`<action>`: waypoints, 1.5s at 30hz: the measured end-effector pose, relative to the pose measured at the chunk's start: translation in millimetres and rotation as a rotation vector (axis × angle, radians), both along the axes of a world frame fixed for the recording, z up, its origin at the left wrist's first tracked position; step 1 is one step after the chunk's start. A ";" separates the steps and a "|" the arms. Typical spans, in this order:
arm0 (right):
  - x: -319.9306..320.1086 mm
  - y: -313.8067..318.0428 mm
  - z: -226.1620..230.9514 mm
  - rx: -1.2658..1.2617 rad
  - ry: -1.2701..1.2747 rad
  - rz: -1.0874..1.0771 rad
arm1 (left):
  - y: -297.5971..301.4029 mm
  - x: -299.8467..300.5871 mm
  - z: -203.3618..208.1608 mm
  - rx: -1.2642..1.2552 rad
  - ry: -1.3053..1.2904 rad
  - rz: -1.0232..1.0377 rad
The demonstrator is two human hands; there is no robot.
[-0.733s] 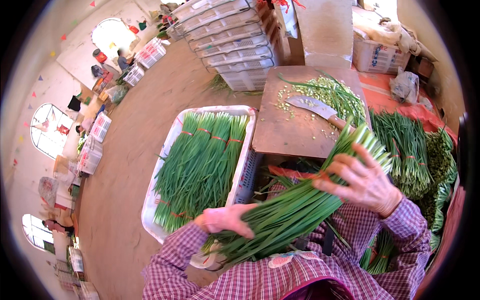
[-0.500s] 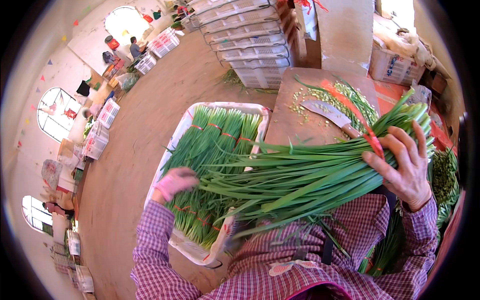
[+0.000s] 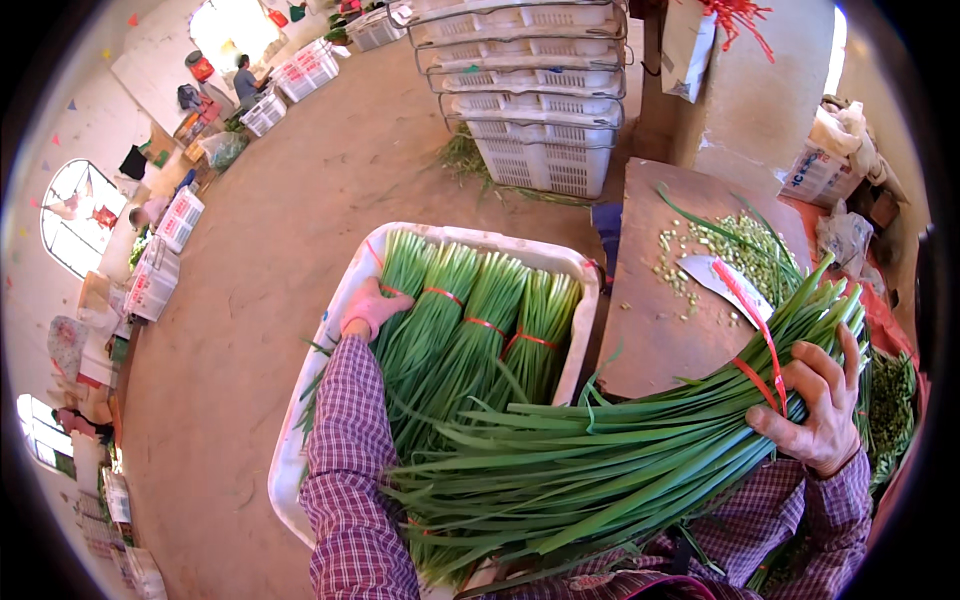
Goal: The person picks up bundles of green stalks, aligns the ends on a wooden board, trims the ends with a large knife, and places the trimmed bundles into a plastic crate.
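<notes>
My right hand (image 3: 815, 405) is closed around the pale stem end of a large bundle of garlic chives (image 3: 620, 455), tied with a red band (image 3: 765, 385). Its long leaves stretch leftward over the near part of a white plastic crate (image 3: 290, 480). Inside the crate, several smaller chive bundles lie side by side, each with a red tie. My left hand (image 3: 372, 308), in a pink glove, grips the leftmost bundle (image 3: 405, 262) near its tie; some fingertips are hidden. A wide-bladed knife (image 3: 722, 285) lies on the brown board, its handle covered by the large bundle.
Cut stem bits (image 3: 680, 245) are scattered over the brown board (image 3: 650, 340) beside the crate. Stacked white crates (image 3: 545, 150) in metal frames stand ahead. A pillar (image 3: 760, 110) rises behind the board. A person (image 3: 247, 82) sits far left among more crates.
My left hand has moved forward from over the middle of the crate to the leftmost bundle. My right hand still holds the large bundle, which sits lower in view. The view has shifted.
</notes>
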State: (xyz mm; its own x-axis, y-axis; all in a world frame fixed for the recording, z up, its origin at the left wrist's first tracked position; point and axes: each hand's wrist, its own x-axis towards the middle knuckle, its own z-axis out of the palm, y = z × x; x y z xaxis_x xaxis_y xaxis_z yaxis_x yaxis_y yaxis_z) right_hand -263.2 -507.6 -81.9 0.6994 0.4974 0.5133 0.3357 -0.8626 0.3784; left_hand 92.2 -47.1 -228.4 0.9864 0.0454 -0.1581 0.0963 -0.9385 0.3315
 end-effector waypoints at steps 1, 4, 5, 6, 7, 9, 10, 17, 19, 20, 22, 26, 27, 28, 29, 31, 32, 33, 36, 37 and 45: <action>6.8 3.0 -4.3 0.010 0.010 -0.016 | -2.0 2.5 -1.3 -0.028 0.003 -0.038; 25.1 9.0 -16.5 -0.011 0.035 -0.022 | -8.0 3.2 3.7 -0.244 0.019 -0.077; 30.0 10.7 -19.1 -0.010 0.043 -0.024 | -3.5 5.9 6.1 -0.243 0.027 -0.079; 34.1 11.9 -21.7 -0.007 0.053 -0.014 | 4.8 10.2 8.3 -0.236 -0.012 -0.095; 37.3 13.7 -23.2 -0.005 0.060 0.000 | 13.5 13.6 8.6 -0.230 -0.054 -0.107; 39.7 16.8 -26.9 0.013 0.080 -0.006 | 22.5 19.3 -0.6 -0.255 -0.032 -0.069; 40.3 18.4 -27.9 0.032 0.088 -0.011 | 26.8 22.9 -4.9 -0.277 -0.023 -0.031; 38.1 15.9 -27.6 0.031 0.122 -0.045 | 20.5 8.7 -9.9 0.026 -0.289 -0.119; 35.0 12.6 -22.7 0.046 0.109 -0.038 | 1.8 -6.3 -1.0 0.293 -0.517 -0.165; 32.7 9.5 -19.5 0.057 0.103 -0.040 | -14.1 -18.4 10.2 0.207 -0.426 -0.182; 30.5 -1.3 -11.3 0.052 0.065 -0.035 | -38.6 -39.9 4.9 0.048 -0.410 -0.256; 51.1 -18.7 25.1 0.015 -0.077 0.001 | -69.9 -39.0 -14.6 0.034 -0.126 -0.204; 63.7 -20.2 36.0 -0.007 -0.135 0.017 | -70.7 -32.2 -28.1 -0.084 0.003 -0.087; 79.4 -20.8 47.1 -0.023 -0.194 0.043 | -66.9 -26.7 -40.7 -0.186 0.118 0.056; 93.9 -22.8 59.3 -0.056 -0.244 0.052 | -73.8 -24.5 -47.5 -0.213 0.139 0.075; 123.2 -21.0 81.3 -0.083 -0.358 0.091 | -75.3 -32.9 -38.7 -0.129 0.064 0.050; 131.5 -17.4 95.0 -0.092 -0.422 0.104 | -79.5 -38.8 -29.9 -0.099 0.024 0.029; 143.2 -12.1 99.2 -0.098 -0.472 0.104 | -94.6 -37.1 -30.8 -0.067 -0.002 -0.010; 191.4 18.5 113.5 -0.067 -0.642 0.216 | -101.4 -50.6 -24.5 0.015 -0.073 0.006; 209.5 36.9 114.9 -0.010 -0.682 0.288 | -101.4 -55.0 -25.1 0.023 -0.071 0.031; 280.0 241.9 86.1 0.639 -0.414 0.942 | -136.0 -77.1 -37.9 0.107 -0.235 0.091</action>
